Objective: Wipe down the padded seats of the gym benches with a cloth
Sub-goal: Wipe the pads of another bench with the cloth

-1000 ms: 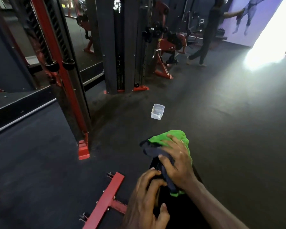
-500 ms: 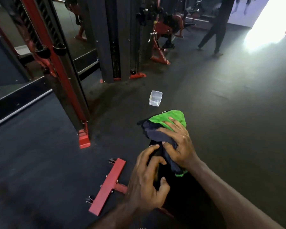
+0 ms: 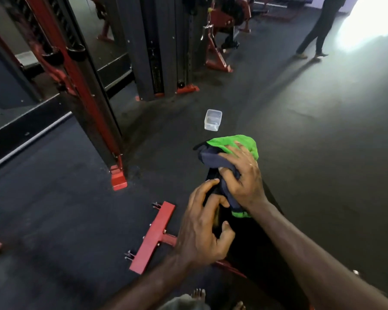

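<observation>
green cloth (image 3: 232, 145) bunched under right hand (image 3: 242, 177); left hand (image 3: 203, 229) curled on bench pad (image 3: 251, 245).

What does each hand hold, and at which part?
Right hand grips the cloth at its dark middle fold. Left hand grips the bench pad's edge.

Open dark floor (image 3: 311, 153) extends to the right of the padded surface (image 3: 251, 247), unobstructed up to a standing person (image 3: 318, 27) far off. Directly beyond the surface's far end, a clear plastic container (image 3: 212, 120) sits on the floor. To the left, the red base bar (image 3: 152, 237) projects sideways at floor level; farther left, a red-and-black rack upright (image 3: 81, 86) and a dark machine column (image 3: 157, 45) block passage.
</observation>
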Action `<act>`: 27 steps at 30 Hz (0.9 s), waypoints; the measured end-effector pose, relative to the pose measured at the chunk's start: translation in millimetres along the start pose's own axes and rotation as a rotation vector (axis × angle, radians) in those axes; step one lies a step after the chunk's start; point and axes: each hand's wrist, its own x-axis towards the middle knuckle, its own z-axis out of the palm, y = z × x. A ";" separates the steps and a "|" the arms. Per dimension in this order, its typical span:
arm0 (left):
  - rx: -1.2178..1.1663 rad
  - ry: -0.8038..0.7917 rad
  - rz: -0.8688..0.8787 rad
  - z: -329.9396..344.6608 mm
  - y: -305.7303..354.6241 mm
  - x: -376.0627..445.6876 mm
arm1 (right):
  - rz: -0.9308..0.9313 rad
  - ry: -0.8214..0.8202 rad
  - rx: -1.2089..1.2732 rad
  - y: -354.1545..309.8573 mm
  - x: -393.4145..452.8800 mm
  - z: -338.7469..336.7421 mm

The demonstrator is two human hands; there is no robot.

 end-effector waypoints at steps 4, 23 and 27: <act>-0.007 0.012 -0.001 0.3 -0.7 0.8 | -0.131 -0.108 -0.046 15.0 -14.0 -14.2; -0.018 0.015 -0.018 1.6 -0.2 -0.6 | 0.038 -0.009 -0.012 16.5 -12.9 1.4; -0.034 0.037 -0.025 3.8 0.9 0.7 | 0.055 -0.011 0.023 20.3 -16.0 2.4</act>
